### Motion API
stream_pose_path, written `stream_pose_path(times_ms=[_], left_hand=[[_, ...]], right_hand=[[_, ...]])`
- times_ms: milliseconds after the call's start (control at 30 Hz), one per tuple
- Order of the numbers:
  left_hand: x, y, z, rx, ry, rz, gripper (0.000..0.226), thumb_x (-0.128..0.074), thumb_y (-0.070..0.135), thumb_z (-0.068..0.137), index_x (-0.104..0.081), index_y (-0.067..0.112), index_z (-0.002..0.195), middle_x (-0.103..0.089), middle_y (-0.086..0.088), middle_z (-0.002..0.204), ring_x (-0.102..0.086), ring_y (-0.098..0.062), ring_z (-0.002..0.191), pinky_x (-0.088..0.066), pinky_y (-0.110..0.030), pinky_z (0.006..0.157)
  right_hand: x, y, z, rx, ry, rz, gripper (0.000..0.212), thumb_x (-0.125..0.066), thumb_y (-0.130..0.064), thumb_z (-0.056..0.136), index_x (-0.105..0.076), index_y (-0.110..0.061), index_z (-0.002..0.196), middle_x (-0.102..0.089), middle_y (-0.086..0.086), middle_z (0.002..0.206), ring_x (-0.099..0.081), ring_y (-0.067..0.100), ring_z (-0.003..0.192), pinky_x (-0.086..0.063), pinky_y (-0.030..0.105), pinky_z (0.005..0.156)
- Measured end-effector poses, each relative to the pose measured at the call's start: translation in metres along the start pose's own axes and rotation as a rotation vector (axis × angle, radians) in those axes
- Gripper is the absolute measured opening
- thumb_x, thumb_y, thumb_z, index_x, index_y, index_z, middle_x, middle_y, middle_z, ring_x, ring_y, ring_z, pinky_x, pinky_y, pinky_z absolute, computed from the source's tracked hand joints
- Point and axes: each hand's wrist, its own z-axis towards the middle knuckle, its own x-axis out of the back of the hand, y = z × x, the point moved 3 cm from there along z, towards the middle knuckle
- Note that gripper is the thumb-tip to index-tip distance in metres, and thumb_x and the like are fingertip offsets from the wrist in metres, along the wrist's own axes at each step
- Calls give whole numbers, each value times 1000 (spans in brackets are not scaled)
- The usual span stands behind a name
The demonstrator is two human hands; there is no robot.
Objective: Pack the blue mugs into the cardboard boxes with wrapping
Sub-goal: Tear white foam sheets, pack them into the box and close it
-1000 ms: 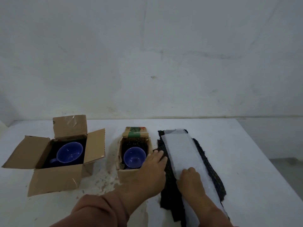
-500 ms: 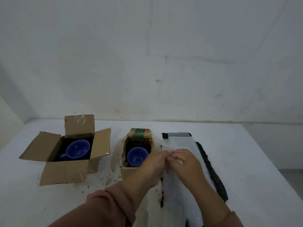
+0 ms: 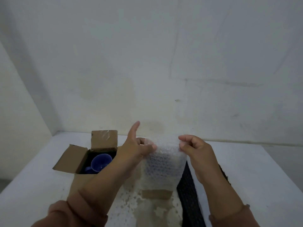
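A clear sheet of bubble wrap [image 3: 164,166] hangs in the air in front of me, held by its top edge. My left hand [image 3: 137,148] pinches the left corner, index finger sticking up. My right hand [image 3: 195,149] pinches the right corner. To the left stands an open cardboard box [image 3: 77,159] with a blue mug [image 3: 100,163] inside. The small cardboard box [image 3: 156,194] sits behind the wrap; only its lower front shows, and its mug is hidden.
A dark mesh mat [image 3: 188,194] lies on the white table [image 3: 262,177] under my right forearm. The table surface near the small box is stained and flaked. A pale wall rises close behind the table.
Both hands have lifted the bubble wrap off the dark mat and raised it up in front of the small box. The head camera has tilted up and shifted.
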Motion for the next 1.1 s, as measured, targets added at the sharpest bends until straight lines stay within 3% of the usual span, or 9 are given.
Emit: stream_pose_path(times_ms=[133,267,367,467,567,633,767,967,1100], left_hand=[[15,25,-7,-126,18,405,50,-68,10,83,-55,26,128,-53,5,84,-54,-9,79,-45,-22,81],[26,52,-14,-299,161,687,6,-67,23,85,-63,27,87,-52,11,85,-50,-1,73,-36,-6,58],[36,54,-9,-241,51,328,18,-76,21,68,-60,22,75,-60,4,103,-56,-6,85,-42,-10,70],[47,45,-5,-60,-208,-66,36,-71,13,66,-61,16,101,-66,-4,118,-64,-20,103,-53,-28,78],[50,32,-5,34,-248,-11,32,-68,5,81,-63,11,112,-72,-8,109,-70,-21,97,-58,-30,77],[48,26,-5,71,-168,7,21,-61,3,87,-64,4,108,-73,-10,101,-71,-21,87,-57,-34,78],[49,22,-2,96,-90,-93,24,-57,6,92,-59,2,115,-71,-10,100,-70,-25,85,-55,-44,81],[55,14,-4,188,-185,-146,32,-43,-12,92,-58,8,112,-74,-3,81,-72,-17,69,-59,-29,61],[62,10,-1,192,-133,-245,27,-53,-10,82,-70,10,92,-73,-10,95,-67,-26,85,-56,-37,76]], right_hand=[[-21,-21,7,112,-103,-261,30,-64,-8,85,-64,-25,110,-56,-11,90,-55,4,83,-44,15,75],[-39,-45,11,282,-27,-546,14,-65,-13,84,-67,-26,84,-47,-7,85,-49,9,82,-37,16,72],[-43,-55,14,277,-67,-397,19,-67,-12,82,-66,-29,74,-51,-14,104,-50,5,101,-38,14,79],[-49,-66,15,200,-170,-153,17,-64,-9,84,-68,-23,75,-64,-13,95,-58,1,88,-44,14,74],[-53,-69,19,184,-127,-21,17,-61,-7,85,-66,-19,74,-63,-7,73,-57,5,69,-47,14,64],[-57,-63,23,125,-99,66,11,-60,-7,87,-65,-17,90,-66,-4,82,-61,8,73,-50,19,65],[-67,-29,23,-193,-242,90,32,-62,-12,87,-54,-10,118,-67,11,110,-67,26,95,-54,40,87],[-73,-4,13,-189,-290,163,22,-55,6,87,-66,-10,97,-72,8,89,-69,21,78,-57,34,73],[-67,-5,12,-182,-363,189,38,-53,15,83,-76,-14,71,-75,1,72,-70,13,66,-58,24,61]])
